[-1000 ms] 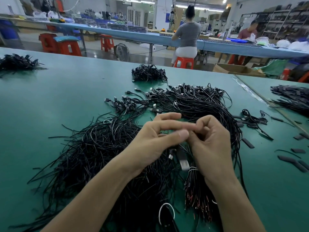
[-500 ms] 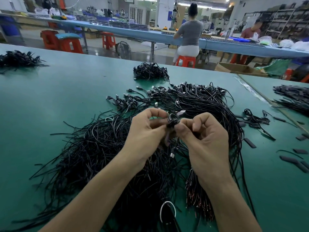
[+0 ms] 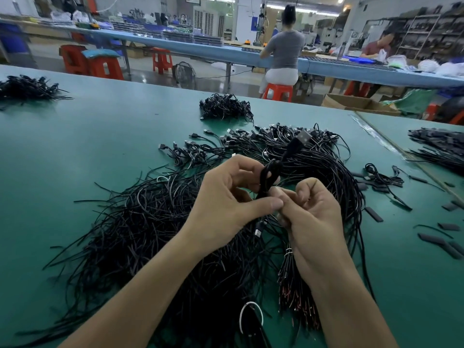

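Two hands meet at the centre of the frame over one folded black cable [image 3: 270, 177]. The left hand [image 3: 226, 202] curls its thumb and forefinger round the folded loops. The right hand [image 3: 308, 217] pinches the lower run of the same cable between thumb and forefinger, with its other fingers curled in. The cable rises from the grip toward the upper right, and its one visible USB plug [image 3: 302, 139] stands clear above the hands. Four heaps of black cables are in view. The large spread heap [image 3: 150, 234] lies under and around the hands, and a small tight heap [image 3: 224, 108] lies just beyond it. One heap [image 3: 25, 87] is at the upper left, and another [image 3: 439, 149] is at the right edge, past a seam in the green table [image 3: 75, 146]. One bundle with red-tipped wires [image 3: 296, 285], bound by a pale tie, lies under the right wrist. One white loop [image 3: 251, 315] shows at the bottom centre. Short black sleeve pieces [image 3: 374, 214] are scattered on the table at the right, too many and too small to count surely. One open cardboard box [image 3: 359, 104] sits beyond the table's far edge at the upper right, and its contents cannot be seen. Two people sit at the long blue bench behind. One [image 3: 283, 46] faces away on a red stool [image 3: 277, 92], and the other [image 3: 376, 46] is further right.
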### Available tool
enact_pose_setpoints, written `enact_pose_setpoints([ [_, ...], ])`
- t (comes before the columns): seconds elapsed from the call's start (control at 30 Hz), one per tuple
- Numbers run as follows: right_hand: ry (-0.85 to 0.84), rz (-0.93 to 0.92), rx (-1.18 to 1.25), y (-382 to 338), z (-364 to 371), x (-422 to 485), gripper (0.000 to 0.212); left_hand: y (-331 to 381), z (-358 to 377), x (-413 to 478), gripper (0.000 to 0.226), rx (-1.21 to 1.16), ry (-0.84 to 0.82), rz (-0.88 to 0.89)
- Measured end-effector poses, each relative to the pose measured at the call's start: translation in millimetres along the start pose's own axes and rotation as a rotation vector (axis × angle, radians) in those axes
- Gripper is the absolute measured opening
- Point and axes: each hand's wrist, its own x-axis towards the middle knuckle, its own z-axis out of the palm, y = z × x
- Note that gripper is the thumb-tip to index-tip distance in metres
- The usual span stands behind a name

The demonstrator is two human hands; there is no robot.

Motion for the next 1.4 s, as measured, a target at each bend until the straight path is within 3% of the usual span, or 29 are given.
enact_pose_setpoints([
  [0.2, 0.01, 0.193, 0.156, -1, -4, 4, 0.029, -1, -1, -2, 0.031, 0.185, -0.062, 0.041],
  [0.3, 0.059, 0.184, 0.055, 3, -4, 5, 0.025, -3, -4, 2, 0.032, 0.228, -0.01, 0.051],
  [0.4, 0.201, 0.128, -0.1, 3, -9, 7, 0.02, -15, -17, 17, 0.034, 0.164, 0.228, -0.119],
  [0.53, 0.327, 0.112, -0.184, 3, -24, 14, 0.017, -38, -45, 62, 0.026, -0.204, 0.65, -0.382],
  [0.57, 0.332, 0.106, -0.233, 4, -27, 15, 0.017, -45, -52, 75, 0.024, -0.162, 0.687, -0.407],
  [0.73, 0.159, 0.031, -0.792, 17, -31, 12, 0.016, -69, -65, 85, 0.06, 0.443, 0.323, -0.558],
  [0.87, -0.142, -0.027, -1.279, 31, -24, 6, 0.033, -68, -52, 62, 0.032, 0.605, 0.261, -0.385],
  [0.93, -0.178, -0.055, -1.514, 36, -20, 4, 0.039, -63, -43, 54, 0.033, 0.646, 0.151, -0.334],
  [1.07, -0.118, -0.036, -1.588, 41, -17, 2, 0.04, -51, -19, 42, 0.017, 0.69, -0.072, -0.327],
  [1.23, -0.244, 0.006, -1.677, 48, -11, -3, 0.043, -42, -3, 29, 0.015, 0.674, -0.067, -0.319],
  [1.4, -0.268, 0.031, -1.729, 49, -10, -3, 0.041, -42, -3, 21, 0.015, 0.741, -0.08, -0.348],
])
